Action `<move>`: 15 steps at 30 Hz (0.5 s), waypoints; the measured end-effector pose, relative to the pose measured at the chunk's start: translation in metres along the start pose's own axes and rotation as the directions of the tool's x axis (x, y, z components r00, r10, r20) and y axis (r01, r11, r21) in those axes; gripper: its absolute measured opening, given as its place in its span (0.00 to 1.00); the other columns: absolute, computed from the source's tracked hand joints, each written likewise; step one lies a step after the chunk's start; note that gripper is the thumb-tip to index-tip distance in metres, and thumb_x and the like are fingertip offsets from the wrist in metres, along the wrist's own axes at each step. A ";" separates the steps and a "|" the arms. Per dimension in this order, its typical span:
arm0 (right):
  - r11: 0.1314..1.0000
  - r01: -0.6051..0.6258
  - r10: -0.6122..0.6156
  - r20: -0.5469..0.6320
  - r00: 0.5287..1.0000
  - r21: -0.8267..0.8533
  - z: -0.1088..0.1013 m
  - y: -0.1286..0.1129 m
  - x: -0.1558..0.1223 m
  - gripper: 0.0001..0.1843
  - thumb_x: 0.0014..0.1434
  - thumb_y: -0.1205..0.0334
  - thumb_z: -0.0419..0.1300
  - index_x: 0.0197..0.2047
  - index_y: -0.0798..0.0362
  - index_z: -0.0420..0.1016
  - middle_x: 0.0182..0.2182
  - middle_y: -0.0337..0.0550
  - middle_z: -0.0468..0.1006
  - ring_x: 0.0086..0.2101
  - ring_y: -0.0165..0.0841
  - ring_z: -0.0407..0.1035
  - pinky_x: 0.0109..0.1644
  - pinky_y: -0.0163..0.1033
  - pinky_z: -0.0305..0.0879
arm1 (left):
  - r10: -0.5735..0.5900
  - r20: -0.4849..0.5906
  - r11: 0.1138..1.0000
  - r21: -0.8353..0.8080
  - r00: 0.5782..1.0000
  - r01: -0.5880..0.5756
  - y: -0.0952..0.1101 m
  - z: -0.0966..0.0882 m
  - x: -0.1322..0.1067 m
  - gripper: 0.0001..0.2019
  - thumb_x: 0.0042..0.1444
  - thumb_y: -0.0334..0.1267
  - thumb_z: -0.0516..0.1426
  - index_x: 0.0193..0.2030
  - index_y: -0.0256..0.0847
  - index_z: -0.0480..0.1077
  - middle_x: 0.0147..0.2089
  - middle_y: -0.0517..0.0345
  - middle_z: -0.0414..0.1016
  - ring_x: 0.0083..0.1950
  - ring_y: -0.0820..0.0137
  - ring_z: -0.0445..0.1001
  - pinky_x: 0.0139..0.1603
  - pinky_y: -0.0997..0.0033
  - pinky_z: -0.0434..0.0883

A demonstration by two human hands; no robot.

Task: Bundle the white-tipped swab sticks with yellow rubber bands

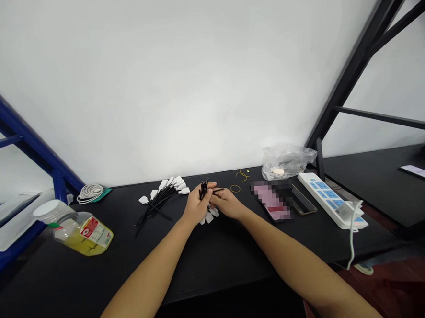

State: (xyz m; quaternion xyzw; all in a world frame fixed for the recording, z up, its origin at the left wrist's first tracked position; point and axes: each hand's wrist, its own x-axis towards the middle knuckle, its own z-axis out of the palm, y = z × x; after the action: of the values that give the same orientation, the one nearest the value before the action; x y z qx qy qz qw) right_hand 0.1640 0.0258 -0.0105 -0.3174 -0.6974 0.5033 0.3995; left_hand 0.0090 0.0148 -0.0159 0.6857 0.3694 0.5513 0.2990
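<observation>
Near the middle of the black table, my left hand (198, 203) is closed round a bundle of thin black sticks (204, 186) that look like cables. White tags (209, 217) hang out below the hands. My right hand (227, 203) meets the left one at the bundle, its fingers closed on one black stick (218, 190) that points sideways. How the fingertips grip is partly hidden. To the left lies a loose pile of similar black sticks (158, 200) with white tags at their upper ends.
Yellow rubber bands (235, 189) lie right of my hands. Further right are a phone with a pink screen (269, 201), another phone (304, 199), a plastic bag (286, 161) and a white power strip (326, 195). A clear jar (83, 234) and a coiled white cable (90, 193) stand left.
</observation>
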 end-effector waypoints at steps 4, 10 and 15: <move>0.976 0.148 -0.159 -0.055 0.986 -0.157 0.002 0.004 0.000 0.22 0.67 0.44 0.53 0.35 0.54 0.76 0.29 0.42 0.75 0.31 0.31 0.68 0.38 0.36 0.67 | 0.022 0.030 1.000 -0.004 0.999 -0.022 0.004 0.000 0.000 0.14 0.65 0.49 0.55 0.47 0.43 0.77 0.48 0.48 0.80 0.53 0.60 0.78 0.59 0.53 0.73; 0.901 0.232 -0.284 -0.093 0.954 -0.366 -0.001 0.005 0.000 0.14 0.66 0.52 0.57 0.35 0.52 0.78 0.36 0.43 0.79 0.37 0.34 0.72 0.44 0.39 0.68 | -0.010 0.014 1.000 0.026 1.000 0.009 0.007 0.000 -0.002 0.14 0.66 0.48 0.54 0.48 0.44 0.76 0.47 0.49 0.80 0.51 0.61 0.79 0.55 0.57 0.74; 0.811 0.295 -0.307 0.062 0.950 -0.505 -0.008 0.006 0.000 0.13 0.62 0.57 0.63 0.49 0.51 0.78 0.45 0.47 0.80 0.46 0.39 0.73 0.55 0.45 0.65 | -0.009 -0.051 1.000 -0.005 0.999 0.009 0.000 0.002 -0.002 0.17 0.67 0.52 0.51 0.47 0.43 0.75 0.49 0.49 0.79 0.49 0.63 0.78 0.55 0.58 0.74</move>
State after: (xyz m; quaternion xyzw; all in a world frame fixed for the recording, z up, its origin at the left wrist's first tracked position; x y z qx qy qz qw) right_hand 0.1716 0.0311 -0.0147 -0.3028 -0.8420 0.2282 0.3838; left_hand 0.0103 0.0128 -0.0176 0.6690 0.3787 0.5682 0.2936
